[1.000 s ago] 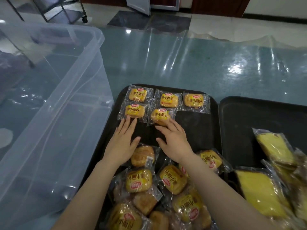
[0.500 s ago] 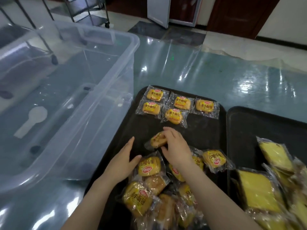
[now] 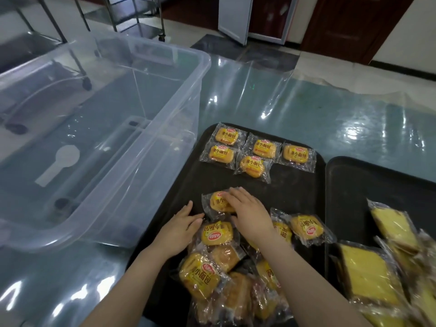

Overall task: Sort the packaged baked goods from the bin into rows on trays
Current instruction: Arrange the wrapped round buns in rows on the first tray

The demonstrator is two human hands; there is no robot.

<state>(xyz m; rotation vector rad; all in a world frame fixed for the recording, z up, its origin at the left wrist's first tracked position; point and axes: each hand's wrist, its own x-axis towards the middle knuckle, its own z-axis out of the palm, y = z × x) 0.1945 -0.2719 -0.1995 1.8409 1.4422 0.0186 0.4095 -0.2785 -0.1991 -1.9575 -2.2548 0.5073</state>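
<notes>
At the far left a clear plastic bin (image 3: pixel 99 128) was seen standing on the glossy worktop (image 3: pixel 306 107), with nothing visible inside it. Just beside it lay the left black tray (image 3: pixel 297 190), where five packaged buns had been set in two short rows (image 3: pixel 257 153) at its far end. The left hand (image 3: pixel 178 228) was held low over the tray's near left part, its fingers (image 3: pixel 186 208) straight and together, gripping nothing; its thumb lay close to the wrapper edge of one loose packaged bun (image 3: pixel 218 202), though contact could not be confirmed. That bun was covered from the right by the right hand (image 3: pixel 252 213), whose fingers (image 3: pixel 232 197) were curved over its top. Whether it was lifted or only pressed could not be told.

The bun was judged to be light and soft, easily squashed, in a slippery, crinkly film; it would best be taken by the sides or the sealed film edge. A heap of unsorted buns (image 3: pixel 221 274) lay nearer, under both wrists. Further right, yellow cake slices in wrappers (image 3: pixel 368 274) were piled on the second tray (image 3: pixel 358 185).
</notes>
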